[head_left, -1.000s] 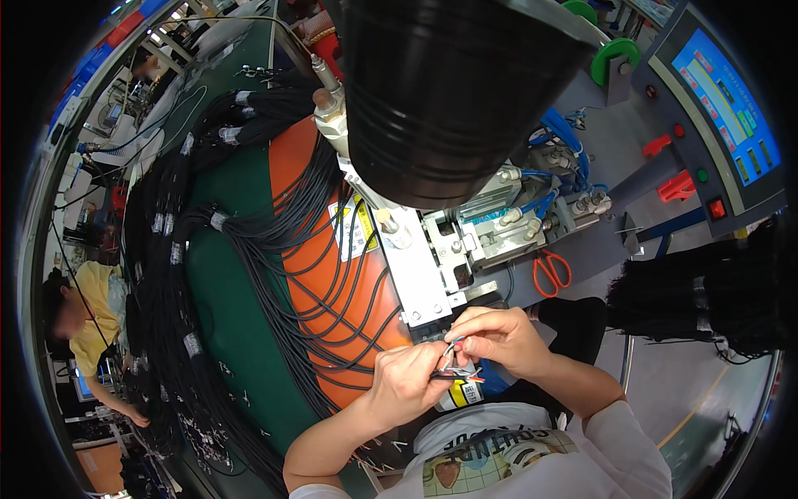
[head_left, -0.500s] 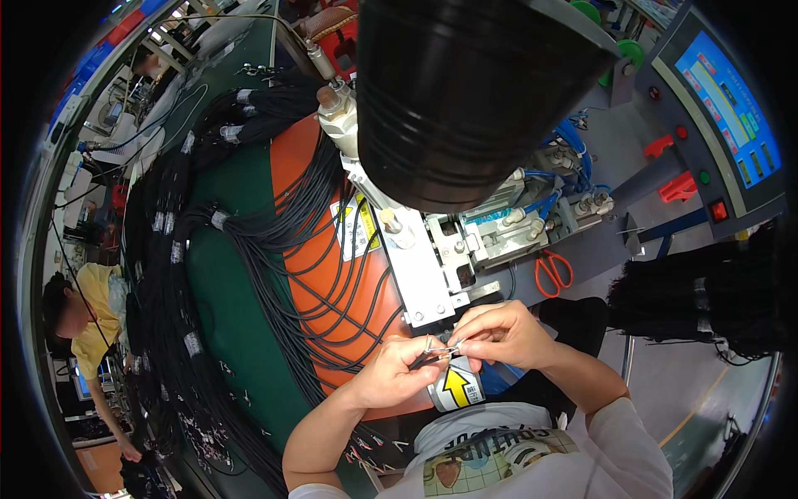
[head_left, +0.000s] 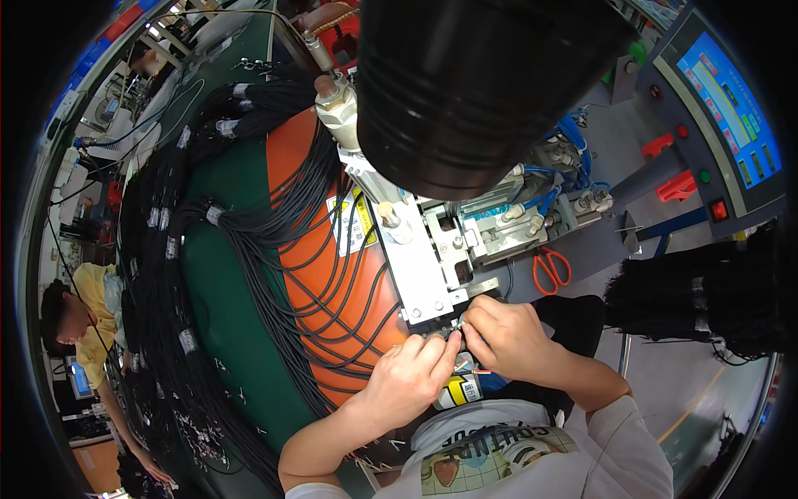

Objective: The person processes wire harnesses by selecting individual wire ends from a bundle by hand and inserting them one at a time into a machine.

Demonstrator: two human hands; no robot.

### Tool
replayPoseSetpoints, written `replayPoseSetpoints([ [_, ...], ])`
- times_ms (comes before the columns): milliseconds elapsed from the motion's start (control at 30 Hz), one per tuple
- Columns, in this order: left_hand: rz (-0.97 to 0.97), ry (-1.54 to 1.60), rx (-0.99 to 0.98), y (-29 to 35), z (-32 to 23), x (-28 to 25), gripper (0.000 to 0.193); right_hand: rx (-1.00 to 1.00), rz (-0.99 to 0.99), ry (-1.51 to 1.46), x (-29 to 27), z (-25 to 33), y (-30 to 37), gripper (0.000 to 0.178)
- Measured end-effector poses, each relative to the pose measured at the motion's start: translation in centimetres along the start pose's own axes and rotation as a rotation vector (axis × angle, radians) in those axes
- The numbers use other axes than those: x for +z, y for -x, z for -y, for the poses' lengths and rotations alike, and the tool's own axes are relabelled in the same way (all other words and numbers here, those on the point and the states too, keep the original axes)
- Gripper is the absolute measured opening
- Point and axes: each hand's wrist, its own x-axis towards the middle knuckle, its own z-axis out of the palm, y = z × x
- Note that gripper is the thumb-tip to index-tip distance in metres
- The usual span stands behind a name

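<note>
At far left, blue bins point(head_left: 90, 62) line the edge beside a red bin point(head_left: 126, 18); their contents cannot be made out. Below them a co-worker in yellow point(head_left: 101, 299) leans with one arm reaching down, near a brown box point(head_left: 98, 467) whose inside is hidden. Thick tied bundles of black cables point(head_left: 154, 291) lie along the green bench point(head_left: 220, 287). From one bundle, single cables fan to the right over an orange panel point(head_left: 289, 154).

The left hand point(head_left: 409, 376) sits at the near end of a metal fixture point(head_left: 420, 279), its grip closed on a cable end; coloured wires point(head_left: 462, 366) stick out beside it, below the fixture. Above hangs a large black ribbed cylinder point(head_left: 482, 91), its inside out of sight. The right hand point(head_left: 509, 337) meets the left at the fixture's front edge, thumb and forefinger close together; whether its grip is clamped on a wire cannot be told. Further right are red-handled scissors point(head_left: 550, 272), a hanging black cable bundle point(head_left: 682, 291) and a lit screen point(head_left: 731, 108).
</note>
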Motion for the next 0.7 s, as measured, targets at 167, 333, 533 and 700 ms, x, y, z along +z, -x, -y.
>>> replayPoseSetpoints([
  [167, 0.05, -0.06, -0.035, -0.3, -0.7, -0.2, 0.044, -0.028, -0.012, 0.046, 0.1, 0.2, 0.2, 0.011],
  [333, 0.099, -0.066, -0.06, -0.8, -1.2, -0.6, 0.049, -0.081, -0.023, 0.149, 0.1, 0.4, 0.4, 0.01],
  [533, 0.146, 0.103, -0.145, -0.8, -0.5, -1.1, 0.059, -0.066, -0.043, 0.112, 0.4, 0.4, 0.5, 0.011],
  [700, 0.133, 0.065, -0.109, -1.1, -0.5, -1.5, 0.042, -0.052, -0.058, 0.092, 0.4, 0.5, 0.5, 0.011],
])
